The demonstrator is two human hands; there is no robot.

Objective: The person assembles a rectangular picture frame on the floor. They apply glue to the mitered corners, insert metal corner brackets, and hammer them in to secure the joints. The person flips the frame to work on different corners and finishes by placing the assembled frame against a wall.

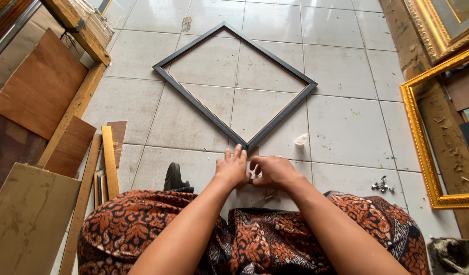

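Observation:
A dark square picture frame [275, 119] lies flat on the pale tiled floor, turned like a diamond, its near corner pointing at me. My left hand [233, 167] rests flat, fingers spread, just below that near corner. My right hand [271, 172] is curled beside it, fingertips meeting the left hand; what it pinches is hidden. Small metal pieces [269, 195] lie under my wrists. My lap is covered by brown patterned cloth [255, 239].
Wooden boards and strips [108, 160] lie at the left, by a plywood sheet [38, 84]. Gold ornate frames [423, 142] lean at the right. A white lump [301, 139] and a cluster of small metal parts [382, 184] sit on the tiles. A black object [172, 176] stands near my left knee.

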